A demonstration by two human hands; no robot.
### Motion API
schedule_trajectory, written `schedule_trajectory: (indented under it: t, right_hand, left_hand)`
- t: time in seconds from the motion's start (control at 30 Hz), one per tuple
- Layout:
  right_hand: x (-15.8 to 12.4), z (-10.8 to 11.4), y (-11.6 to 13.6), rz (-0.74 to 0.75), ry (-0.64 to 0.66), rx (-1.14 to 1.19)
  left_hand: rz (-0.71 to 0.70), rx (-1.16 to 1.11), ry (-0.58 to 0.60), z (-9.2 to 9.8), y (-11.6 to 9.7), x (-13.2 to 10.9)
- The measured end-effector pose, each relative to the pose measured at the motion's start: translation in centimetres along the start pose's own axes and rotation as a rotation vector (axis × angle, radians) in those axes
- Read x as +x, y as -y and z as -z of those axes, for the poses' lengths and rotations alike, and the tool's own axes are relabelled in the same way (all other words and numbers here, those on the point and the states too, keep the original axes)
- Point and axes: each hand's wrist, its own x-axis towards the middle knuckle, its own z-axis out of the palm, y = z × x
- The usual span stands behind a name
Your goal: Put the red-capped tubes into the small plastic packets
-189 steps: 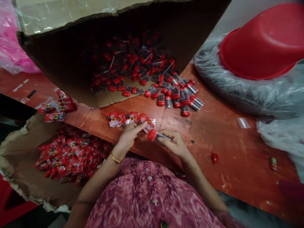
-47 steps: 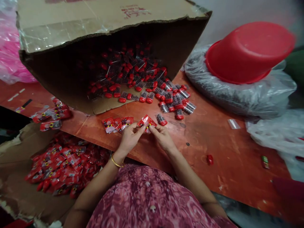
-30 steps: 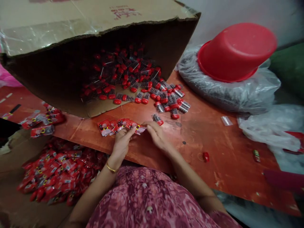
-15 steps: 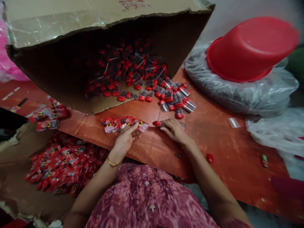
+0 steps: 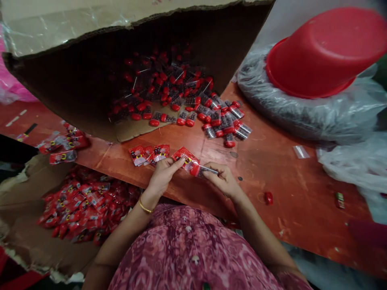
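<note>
Pinched between the thumb and fingers of my left hand [image 5: 161,176] is a red printed card [image 5: 183,153], held just above the orange-red table. My right hand [image 5: 224,181] grips a small clear pack [image 5: 203,170] with a red end and dark contents. Its red end meets the card's right corner; whether it is attached I cannot tell. Several similar red cards [image 5: 140,154] lie overlapping on the table left of my left hand. Beyond my hands, a pile of red-ended clear packs [image 5: 227,121] spills from a cardboard box [image 5: 65,30] lying on its side.
Below left, an open carton [image 5: 21,225] holds many red carded packs [image 5: 81,203]. More packs [image 5: 63,156] lie at the table's left. A red bucket [image 5: 320,56] stands upside down on a plastic-wrapped bundle [image 5: 290,117] at right. One red piece [image 5: 268,197] lies near my right forearm.
My left hand has lifted a card off the row. My right hand has brought the red-ended pack left and nearer me, against the card. The view has shifted slightly.
</note>
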Motion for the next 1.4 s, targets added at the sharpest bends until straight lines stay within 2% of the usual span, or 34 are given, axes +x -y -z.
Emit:
schedule_trajectory:
  t: [0.13,0.23,0.4,0.53,0.77,0.97,1.13,1.3,1.33,1.4]
  right_hand:
    - [0.1,-0.8,-0.5,-0.063,0.012,0.125]
    - [0.2,-1.6,-0.8,-0.074,-0.012,0.221]
    - [0.4,-2.4,-1.2,-0.069,-0.084,0.204]
    - [0.4,-3.2,-1.9,-0.040,-0.118,0.190]
    - [0.7,-5.3,-2.7,-0.033,-0.139,0.234]
    - [1.0,-6.3,-2.6,0.114,-0.331,0.068]
    - [1.1,-6.1,-2.4,0.031,-0.188,0.243]
    - [1.0,-6.8,-1.9,-0.134,-0.071,0.514]
    - [1.0,-7.0,-1.8,-0.124,-0.105,0.501]
    - [0.8,-7.4,-1.6,-0.029,-0.259,0.375]
  left_hand:
    - [-0.059,-0.018,0.070,0.0,0.1,-0.1]
    - [-0.070,-0.069,0.059,-0.4,0.3,-0.2]
    - [-0.082,-0.098,-0.032,-0.8,1.0,-0.1]
    - [-0.055,-0.193,0.012,-0.7,1.4,0.0]
    - [-0.085,-0.275,0.005,-0.9,1.3,-0.3]
    - [-0.122,-0.275,0.011,-1.4,1.4,-0.3]
    - [-0.141,-0.262,0.054,-1.0,1.1,0.1]
    - [-0.202,-0.178,0.071,-1.2,1.5,0.4]
    - [-0.204,-0.164,0.075,-1.3,1.7,0.3]
    - [-0.211,-0.150,0.078,-1.7,1.9,0.0]
